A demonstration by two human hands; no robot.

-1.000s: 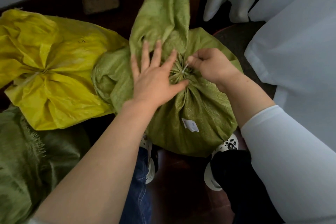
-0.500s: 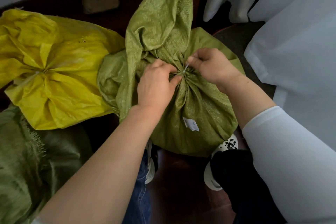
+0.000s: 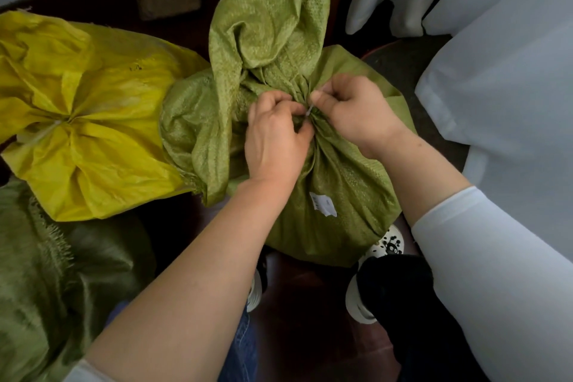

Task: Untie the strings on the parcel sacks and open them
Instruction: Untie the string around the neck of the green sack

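Three sacks in all, each of woven plastic cloth, coarse-grained and faintly glossy: two green, one yellow. At centre, upright between two white shoes [image 3: 387, 243], the green sack [image 3: 335, 183]: round and bulging below, puckered into tight radiating pleats at the neck, with a long slack flap of cloth flopped up and away beyond the tie. On its near side, one small white label [image 3: 323, 204], slightly crumpled. At the neck, one thin white string [image 3: 310, 109], seen only as a short taut stretch, pinched between thumb and forefinger of the right hand [image 3: 353, 112]. Just beside it, the left hand [image 3: 273, 136], knuckles up, fingertips curled in and nipping the gathered cloth at the string's lower end. To the left, touching the green one, the yellow sack [image 3: 93, 121], smoother and crinkled, cinched into a star of folds. In the lower left corner, the second green sack [image 3: 46, 273], with a frayed, fringed edge. At right, plain white draped fabric [image 3: 496, 71].
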